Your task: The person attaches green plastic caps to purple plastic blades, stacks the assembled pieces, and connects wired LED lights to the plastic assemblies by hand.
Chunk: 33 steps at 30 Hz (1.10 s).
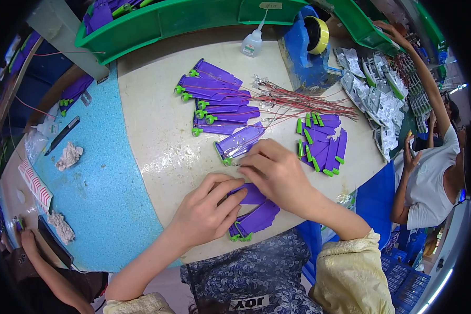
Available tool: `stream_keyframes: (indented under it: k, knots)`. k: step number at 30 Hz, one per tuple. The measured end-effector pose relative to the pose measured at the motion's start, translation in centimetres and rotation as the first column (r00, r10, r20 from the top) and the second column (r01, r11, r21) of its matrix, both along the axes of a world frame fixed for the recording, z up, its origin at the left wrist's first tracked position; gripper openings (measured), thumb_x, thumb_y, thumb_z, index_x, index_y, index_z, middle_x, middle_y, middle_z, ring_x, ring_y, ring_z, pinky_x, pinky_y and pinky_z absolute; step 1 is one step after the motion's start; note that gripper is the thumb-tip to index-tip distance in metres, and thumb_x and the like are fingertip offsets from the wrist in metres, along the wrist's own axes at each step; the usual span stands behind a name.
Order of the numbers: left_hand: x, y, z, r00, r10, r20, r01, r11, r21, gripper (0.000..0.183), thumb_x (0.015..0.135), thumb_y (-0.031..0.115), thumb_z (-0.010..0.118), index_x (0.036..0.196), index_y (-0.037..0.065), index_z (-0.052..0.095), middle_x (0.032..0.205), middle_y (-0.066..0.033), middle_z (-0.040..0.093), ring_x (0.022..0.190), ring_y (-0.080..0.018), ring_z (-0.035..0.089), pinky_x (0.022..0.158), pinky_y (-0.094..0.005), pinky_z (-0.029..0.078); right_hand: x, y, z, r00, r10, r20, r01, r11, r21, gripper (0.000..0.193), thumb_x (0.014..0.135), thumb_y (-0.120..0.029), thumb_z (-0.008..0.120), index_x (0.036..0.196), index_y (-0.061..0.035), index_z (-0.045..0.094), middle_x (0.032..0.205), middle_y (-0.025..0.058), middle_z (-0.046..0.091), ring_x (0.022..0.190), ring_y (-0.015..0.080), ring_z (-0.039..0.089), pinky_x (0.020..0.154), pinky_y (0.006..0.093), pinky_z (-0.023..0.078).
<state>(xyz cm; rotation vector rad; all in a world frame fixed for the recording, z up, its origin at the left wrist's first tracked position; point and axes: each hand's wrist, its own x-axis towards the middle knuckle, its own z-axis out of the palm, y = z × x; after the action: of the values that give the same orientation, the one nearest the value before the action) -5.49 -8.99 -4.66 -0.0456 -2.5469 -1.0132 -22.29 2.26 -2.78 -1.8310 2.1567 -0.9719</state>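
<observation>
My left hand point(208, 208) curls over a flat purple plastic piece point(254, 194), its fingers bent onto the piece's left end. My right hand point(278, 175) is closed in a pinch just above that piece. A thin, light tip shows at its fingertips, too small to name. Just beyond the fingers lies a purple piece with a green knob point(239, 142). Closer to me, more purple pieces with green ends point(256, 219) lie partly under my hands. A fanned stack of purple pieces with green knobs point(214, 99) lies farther off, thin red wires across it.
A bundle of red wires point(303, 99) and purple pieces with green tabs point(322, 146) lie to the right. Behind stand a glue bottle point(251, 43), a blue tape dispenser point(303, 57) and green bins point(162, 23). Silver-grey parts point(377, 104) pile up near a co-worker point(429, 178).
</observation>
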Motion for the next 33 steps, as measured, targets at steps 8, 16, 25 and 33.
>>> stream_keyframes:
  k: [8,16,25,33]
  knots:
    - [-0.7,-0.4,0.0,0.938,0.344,-0.049,-0.348,0.922,-0.170,0.036,0.070,0.001,0.073,0.105,0.000,0.065,0.109,-0.0111,0.064,0.089,-0.0273,0.058,0.073,-0.0370,0.051,-0.1,2.2,9.0,0.989,-0.133,0.067,0.149,0.901,-0.407,0.030,0.072,0.007,0.073,0.098,-0.0016,0.059,0.090,0.0114,0.061,0.071,0.0257,0.059,0.064,0.0330,0.049]
    - [-3.4,-0.3,-1.0,0.967,0.249,-0.049,-0.242,0.964,0.111,0.054,0.069,-0.002,0.078,0.118,-0.003,0.056,0.102,-0.0159,0.060,0.088,-0.0301,0.062,0.073,-0.0378,0.053,-0.8,-0.4,1.1,0.998,0.056,0.022,-0.059,0.985,0.164,0.013,0.077,0.000,0.066,0.088,-0.0004,0.059,0.083,0.0168,0.058,0.065,0.0366,0.062,0.056,0.0433,0.049]
    - [-2.9,-0.9,-1.4,0.969,0.243,0.044,-0.242,0.895,0.374,0.059,0.066,0.002,0.085,0.119,0.000,0.058,0.110,-0.0143,0.065,0.091,-0.0245,0.067,0.078,-0.0321,0.058,-1.1,-0.1,1.6,0.843,-0.059,0.535,-0.116,0.951,0.287,0.011,0.082,0.000,0.069,0.091,0.0046,0.072,0.072,0.0155,0.063,0.062,0.0240,0.061,0.056,0.0337,0.046]
    - [-3.1,-0.5,-1.3,0.958,0.288,0.010,-0.280,0.923,0.265,0.038,0.065,0.005,0.084,0.096,0.002,0.062,0.089,-0.0097,0.057,0.081,-0.0259,0.058,0.066,-0.0357,0.050,-3.1,-0.6,1.3,0.855,-0.269,0.444,0.115,0.932,0.343,0.009,0.079,0.000,0.068,0.087,0.0032,0.073,0.062,0.0075,0.055,0.054,0.0120,0.047,0.052,0.0308,0.038]
